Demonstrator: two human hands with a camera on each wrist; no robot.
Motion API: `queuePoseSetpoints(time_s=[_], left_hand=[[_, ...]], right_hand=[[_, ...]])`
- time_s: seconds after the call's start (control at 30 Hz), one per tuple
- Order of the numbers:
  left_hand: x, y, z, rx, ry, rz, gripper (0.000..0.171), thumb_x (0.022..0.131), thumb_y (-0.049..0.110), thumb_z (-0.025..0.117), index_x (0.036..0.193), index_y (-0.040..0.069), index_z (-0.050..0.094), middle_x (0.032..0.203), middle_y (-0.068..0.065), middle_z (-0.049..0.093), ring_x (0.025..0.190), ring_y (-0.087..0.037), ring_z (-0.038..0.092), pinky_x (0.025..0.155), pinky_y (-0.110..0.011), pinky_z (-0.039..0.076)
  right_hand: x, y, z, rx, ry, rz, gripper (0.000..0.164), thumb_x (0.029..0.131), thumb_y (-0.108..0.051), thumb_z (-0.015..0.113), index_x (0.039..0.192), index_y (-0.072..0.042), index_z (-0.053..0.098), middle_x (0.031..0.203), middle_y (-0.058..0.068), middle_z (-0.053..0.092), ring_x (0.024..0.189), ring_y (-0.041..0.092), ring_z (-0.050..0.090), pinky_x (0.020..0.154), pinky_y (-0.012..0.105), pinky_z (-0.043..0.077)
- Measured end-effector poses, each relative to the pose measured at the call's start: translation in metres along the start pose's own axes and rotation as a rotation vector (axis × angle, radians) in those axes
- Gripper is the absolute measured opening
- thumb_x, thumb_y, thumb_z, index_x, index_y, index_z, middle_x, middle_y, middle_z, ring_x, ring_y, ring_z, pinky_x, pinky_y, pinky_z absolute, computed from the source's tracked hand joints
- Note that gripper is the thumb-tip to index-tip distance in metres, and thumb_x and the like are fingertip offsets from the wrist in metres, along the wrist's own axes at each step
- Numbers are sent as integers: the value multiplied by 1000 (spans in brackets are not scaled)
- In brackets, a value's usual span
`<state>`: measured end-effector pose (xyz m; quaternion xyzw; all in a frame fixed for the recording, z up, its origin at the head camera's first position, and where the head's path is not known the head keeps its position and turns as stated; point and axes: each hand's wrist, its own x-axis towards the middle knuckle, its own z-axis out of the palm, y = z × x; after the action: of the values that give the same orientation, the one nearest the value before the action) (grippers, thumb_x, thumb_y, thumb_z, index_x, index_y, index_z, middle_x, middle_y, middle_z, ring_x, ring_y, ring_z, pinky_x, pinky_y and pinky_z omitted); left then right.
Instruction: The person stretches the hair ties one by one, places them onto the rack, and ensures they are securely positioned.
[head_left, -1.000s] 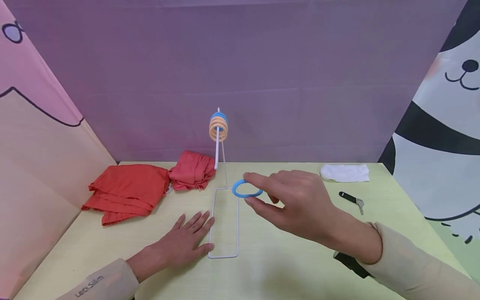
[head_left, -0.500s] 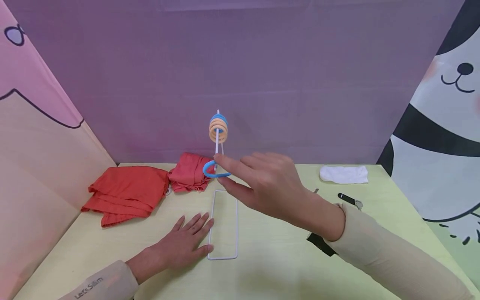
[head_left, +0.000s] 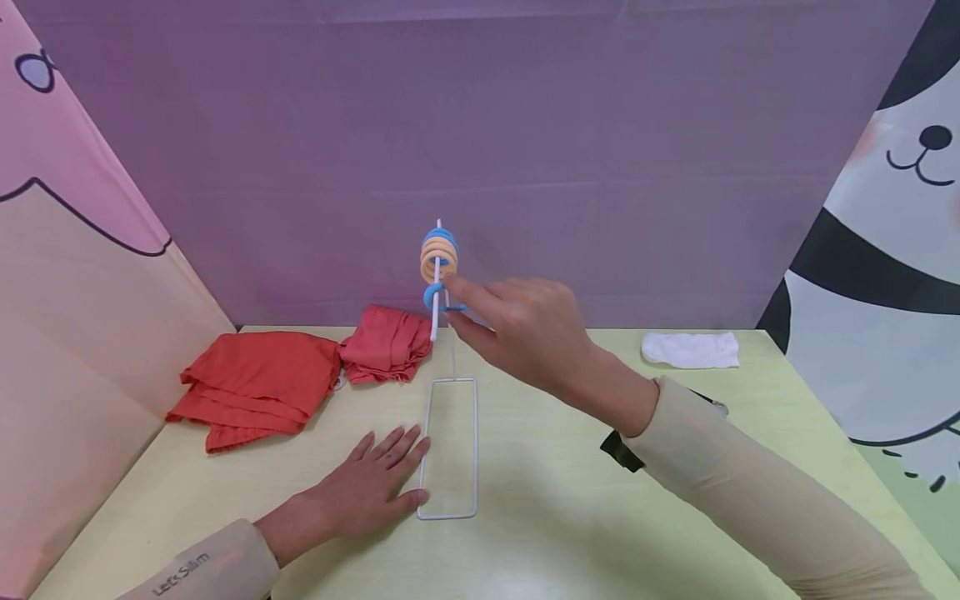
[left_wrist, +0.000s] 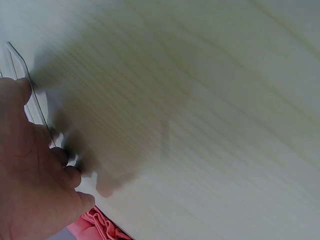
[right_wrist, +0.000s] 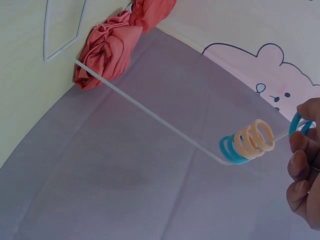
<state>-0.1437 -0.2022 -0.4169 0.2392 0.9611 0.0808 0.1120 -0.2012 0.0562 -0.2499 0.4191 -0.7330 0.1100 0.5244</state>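
My right hand (head_left: 525, 329) pinches a blue ring (head_left: 428, 297) between index finger and thumb. The ring is around the front part of the white rod (head_left: 434, 325). Farther back on the rod hang several peach rings (head_left: 427, 250), with blue rings (head_left: 440, 233) behind them. In the right wrist view, the rod's tip is hidden by the right hand (right_wrist: 307, 165) and the held ring (right_wrist: 293, 126). My left hand (head_left: 360, 492) lies palm down with fingers spread on the table, its fingertips and thumb touching the left side of the white wire base (head_left: 476, 450).
A folded red cloth (head_left: 262, 379) and a smaller crumpled red cloth (head_left: 386, 342) lie left of the stand. At the back right is a white folded cloth (head_left: 690, 350). A key with a black tag (head_left: 720, 407) is mostly hidden by the right sleeve.
My right hand has moved left, away and up with the blue ring, from beside the stand to the rod, bringing the ring over its front end. The left hand has stayed put.
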Motion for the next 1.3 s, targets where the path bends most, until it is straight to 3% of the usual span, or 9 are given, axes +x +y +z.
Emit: queuePoseSetpoints(time_s=[0.27,0.63,0.9,1.17,1.3], left_hand=[[1,-1,1,15,2,8,76,100,59,44,160,15,26,168,-9,20,156,-35,16,122,-65,12],[0,0,-1,16,7,12,75,101,58,43,159,14,27,168,-10,21,156,-35,17,121,-66,11],[3,-2,1,23,-1,15,76,101,60,42,160,15,26,168,-9,20,156,-34,17,122,-66,11],[3,-2,2,31,4,14,77,100,61,42,160,15,27,168,-9,20,156,-34,17,122,-65,11],[2,-3,0,32,2,18,77,100,61,43,160,15,27,168,-9,20,156,-35,17,122,-66,11]], right_hand=[[6,6,13,-41,7,0,20,89,-24,71,107,-16,73,51,-4,48,42,13,41,39,27,27],[10,10,21,-63,-36,42,16,91,-24,69,103,-14,73,57,-3,60,45,13,51,40,27,35],[12,11,26,-99,-34,85,14,85,-21,74,97,-14,71,53,-5,55,42,12,46,38,26,32],[5,12,16,-135,-98,145,29,87,-38,75,105,-16,71,57,-4,58,48,15,54,39,29,35],[-8,16,-1,-115,-180,184,37,90,-43,71,119,-19,71,79,-2,75,62,19,68,41,33,42]])
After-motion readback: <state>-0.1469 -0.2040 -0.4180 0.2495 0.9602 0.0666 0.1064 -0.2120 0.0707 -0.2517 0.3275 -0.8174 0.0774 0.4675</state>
